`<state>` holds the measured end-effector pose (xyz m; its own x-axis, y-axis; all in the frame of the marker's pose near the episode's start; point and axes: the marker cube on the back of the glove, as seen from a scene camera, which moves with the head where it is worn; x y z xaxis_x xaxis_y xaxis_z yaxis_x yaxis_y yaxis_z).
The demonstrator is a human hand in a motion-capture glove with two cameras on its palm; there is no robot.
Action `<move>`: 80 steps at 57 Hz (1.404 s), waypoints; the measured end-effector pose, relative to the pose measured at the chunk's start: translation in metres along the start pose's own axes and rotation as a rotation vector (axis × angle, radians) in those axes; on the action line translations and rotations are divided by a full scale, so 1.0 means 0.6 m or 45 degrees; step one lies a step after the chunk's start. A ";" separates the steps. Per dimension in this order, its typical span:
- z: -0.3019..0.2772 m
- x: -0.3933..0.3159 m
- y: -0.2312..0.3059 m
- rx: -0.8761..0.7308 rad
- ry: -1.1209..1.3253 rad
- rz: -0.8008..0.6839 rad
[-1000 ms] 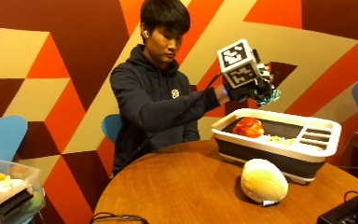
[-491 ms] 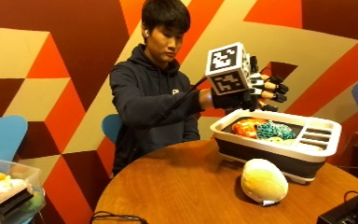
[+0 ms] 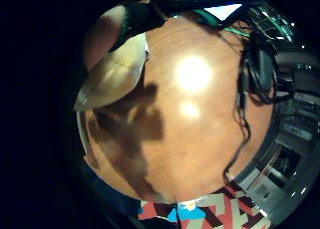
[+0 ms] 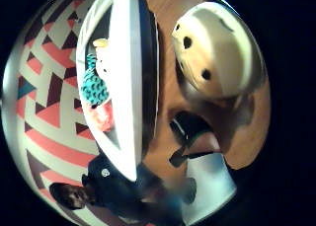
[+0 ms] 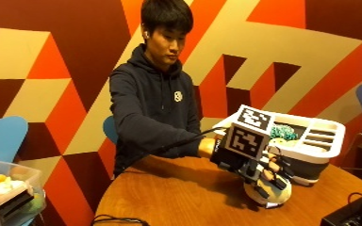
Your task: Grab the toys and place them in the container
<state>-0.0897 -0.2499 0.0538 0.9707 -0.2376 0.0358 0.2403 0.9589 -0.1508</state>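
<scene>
One cream plush toy [image 5: 270, 197] lies on the round wooden table [image 5: 168, 197], just in front of the white container [image 5: 322, 141], and my gloved right hand [image 5: 256, 165] is directly over it. My fingers [image 5: 276, 173] reach down over the toy's top, but I cannot tell whether they have closed on it or only hang above. From my palm's thumb side the toy [image 4: 217, 48] looks close, its two dark dots showing, beside the container's rim [image 4: 129, 78]. Inside the container lie a teal knitted toy [image 4: 93, 85] and a red one [image 4: 101, 118].
</scene>
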 end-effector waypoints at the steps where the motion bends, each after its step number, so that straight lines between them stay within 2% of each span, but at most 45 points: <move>1: 0.007 -0.001 -0.005 0.008 0.010 -0.010; 13: 0.033 0.018 -0.033 0.177 0.026 0.005; 19: 0.030 0.031 -0.018 0.296 0.015 0.014; 26: 0.011 0.038 0.014 0.294 0.005 0.031; 36: -0.076 0.001 0.088 0.451 -0.150 0.007; 45: -0.190 -0.072 0.139 0.621 -0.323 -0.139; 54: -0.240 -0.162 0.158 0.708 -0.334 -0.275; 68: -0.229 -0.271 0.132 0.659 -0.350 -0.379; 75: -0.184 -0.291 0.113 0.545 -0.288 -0.370; 80: -0.147 -0.288 0.101 0.334 -0.223 -0.331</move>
<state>-0.2429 -0.1646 -0.0488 0.8578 -0.4689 0.2105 0.4478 0.8828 0.1418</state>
